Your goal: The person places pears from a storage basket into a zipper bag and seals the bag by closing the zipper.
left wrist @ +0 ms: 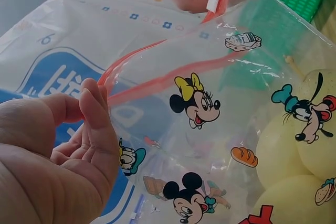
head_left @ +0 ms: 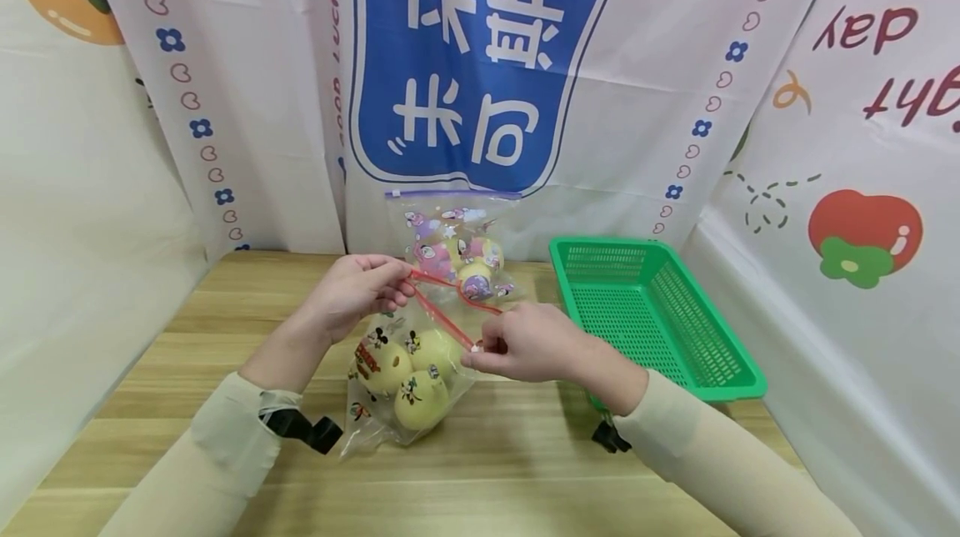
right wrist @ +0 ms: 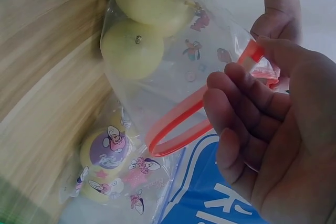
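A clear zip bag (head_left: pixel 390 424) with a red zip edge and cartoon prints stands on the table, holding several pale yellow fruits (head_left: pixel 422 399) that look like pears. My left hand (head_left: pixel 356 291) pinches one end of the red edge between thumb and fingers. At the opposite end, near the white slider (left wrist: pixel 212 3), my right hand (head_left: pixel 536 343) pinches the same edge. Between the hands the two red strips (right wrist: pixel 181 114) are spread apart, so the bag's mouth gapes. The right fingertips partly cover the slider in the head view.
Behind this bag, a second clear bag (head_left: pixel 453 216) with a purple zip edge holds several yellow fruits and leans near the back curtain (head_left: pixel 285 103). To the right stands a green plastic basket (head_left: pixel 720 337) with perforated walls. The wooden table (head_left: pixel 517 454) lies beneath everything.
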`<state>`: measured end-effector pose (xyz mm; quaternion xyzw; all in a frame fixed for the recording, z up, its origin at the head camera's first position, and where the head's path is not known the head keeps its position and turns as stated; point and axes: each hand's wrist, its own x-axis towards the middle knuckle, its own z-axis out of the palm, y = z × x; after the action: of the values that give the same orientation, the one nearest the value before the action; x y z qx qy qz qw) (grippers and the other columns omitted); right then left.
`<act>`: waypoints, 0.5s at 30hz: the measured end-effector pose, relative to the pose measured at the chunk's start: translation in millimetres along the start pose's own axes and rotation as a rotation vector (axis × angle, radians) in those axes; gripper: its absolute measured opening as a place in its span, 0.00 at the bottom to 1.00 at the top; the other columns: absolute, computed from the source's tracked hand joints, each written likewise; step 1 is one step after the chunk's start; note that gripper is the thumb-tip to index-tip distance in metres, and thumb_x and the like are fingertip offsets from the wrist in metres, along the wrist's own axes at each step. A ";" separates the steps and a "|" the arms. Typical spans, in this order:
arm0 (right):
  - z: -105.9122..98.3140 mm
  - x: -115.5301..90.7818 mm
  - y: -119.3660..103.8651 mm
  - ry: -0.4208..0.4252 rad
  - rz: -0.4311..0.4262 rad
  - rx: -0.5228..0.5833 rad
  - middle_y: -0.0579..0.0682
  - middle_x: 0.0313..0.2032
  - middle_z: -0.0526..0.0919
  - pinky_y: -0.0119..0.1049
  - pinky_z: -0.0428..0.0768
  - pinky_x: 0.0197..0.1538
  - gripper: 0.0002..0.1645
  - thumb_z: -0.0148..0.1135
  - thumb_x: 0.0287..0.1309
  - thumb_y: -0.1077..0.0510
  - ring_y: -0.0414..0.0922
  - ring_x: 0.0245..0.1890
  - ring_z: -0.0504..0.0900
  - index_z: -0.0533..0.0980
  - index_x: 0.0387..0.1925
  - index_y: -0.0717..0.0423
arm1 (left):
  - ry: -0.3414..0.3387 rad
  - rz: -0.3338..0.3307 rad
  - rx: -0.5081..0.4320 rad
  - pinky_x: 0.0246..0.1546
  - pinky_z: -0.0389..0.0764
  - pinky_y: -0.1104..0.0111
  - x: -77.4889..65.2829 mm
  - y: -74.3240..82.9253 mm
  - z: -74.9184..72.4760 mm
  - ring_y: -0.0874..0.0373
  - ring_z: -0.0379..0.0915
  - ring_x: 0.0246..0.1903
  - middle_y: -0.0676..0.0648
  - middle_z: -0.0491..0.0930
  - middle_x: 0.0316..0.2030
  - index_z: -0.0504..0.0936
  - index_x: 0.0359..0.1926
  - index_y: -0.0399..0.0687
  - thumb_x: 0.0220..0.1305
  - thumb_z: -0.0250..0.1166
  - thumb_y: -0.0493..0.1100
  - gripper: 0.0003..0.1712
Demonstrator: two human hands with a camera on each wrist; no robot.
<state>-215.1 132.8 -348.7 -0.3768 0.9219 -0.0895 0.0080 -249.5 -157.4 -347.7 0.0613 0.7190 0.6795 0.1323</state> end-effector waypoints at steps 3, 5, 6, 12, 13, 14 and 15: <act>-0.8 -0.2 -0.9 -0.001 -0.019 0.013 0.32 0.17 0.74 0.29 0.66 0.22 0.26 0.68 0.74 0.35 0.31 0.18 0.69 0.77 0.19 0.37 | 0.005 -0.001 0.001 0.36 0.88 0.76 -0.7 0.9 0.4 0.66 0.84 0.30 0.53 0.90 0.31 0.84 0.58 0.32 0.83 0.60 0.41 0.16; -1.9 -0.1 -1.5 -0.004 -0.029 0.012 0.32 0.17 0.74 0.29 0.65 0.23 0.25 0.68 0.74 0.39 0.31 0.19 0.68 0.77 0.20 0.37 | 0.005 0.000 0.004 0.36 0.88 0.76 -1.2 1.6 0.5 0.67 0.84 0.30 0.53 0.90 0.31 0.83 0.59 0.30 0.83 0.60 0.41 0.17; -2.4 -0.1 -1.8 -0.006 -0.033 0.012 0.32 0.18 0.74 0.28 0.65 0.23 0.24 0.68 0.75 0.41 0.31 0.19 0.68 0.76 0.20 0.38 | 0.005 0.000 0.007 0.36 0.88 0.76 -1.3 1.9 0.5 0.67 0.85 0.30 0.53 0.90 0.31 0.83 0.59 0.30 0.83 0.60 0.41 0.17; -5.9 -1.8 2.3 0.041 -0.030 -0.036 0.33 0.18 0.72 0.27 0.59 0.22 0.22 0.70 0.71 0.48 0.31 0.19 0.65 0.74 0.20 0.40 | 0.021 0.019 0.026 0.35 0.88 0.75 -3.1 4.1 0.6 0.66 0.85 0.30 0.53 0.90 0.31 0.83 0.59 0.28 0.82 0.60 0.41 0.18; -7.2 -2.3 3.9 0.062 -0.025 -0.047 0.33 0.18 0.72 0.26 0.60 0.22 0.20 0.71 0.70 0.49 0.31 0.19 0.65 0.75 0.21 0.40 | 0.025 0.025 0.029 0.35 0.89 0.75 -4.0 5.3 0.5 0.66 0.86 0.29 0.53 0.90 0.30 0.83 0.59 0.27 0.82 0.60 0.41 0.18; -9.2 -2.8 5.5 0.084 -0.018 -0.057 0.33 0.19 0.73 0.26 0.61 0.22 0.19 0.71 0.70 0.49 0.31 0.19 0.66 0.76 0.22 0.40 | 0.030 0.031 0.034 0.35 0.89 0.75 -5.3 7.0 0.8 0.66 0.86 0.29 0.53 0.91 0.30 0.83 0.58 0.28 0.82 0.61 0.40 0.18; -11.3 -3.4 7.4 0.111 -0.013 -0.062 0.33 0.19 0.75 0.26 0.62 0.22 0.17 0.71 0.70 0.49 0.31 0.19 0.67 0.77 0.23 0.40 | 0.033 0.037 0.037 0.35 0.89 0.74 -6.8 9.1 1.1 0.66 0.86 0.29 0.53 0.91 0.30 0.83 0.57 0.28 0.81 0.61 0.40 0.18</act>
<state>-218.7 142.1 -339.0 -0.3773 0.9208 -0.0818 -0.0556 -243.5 -157.5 -337.9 0.0658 0.7323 0.6694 0.1065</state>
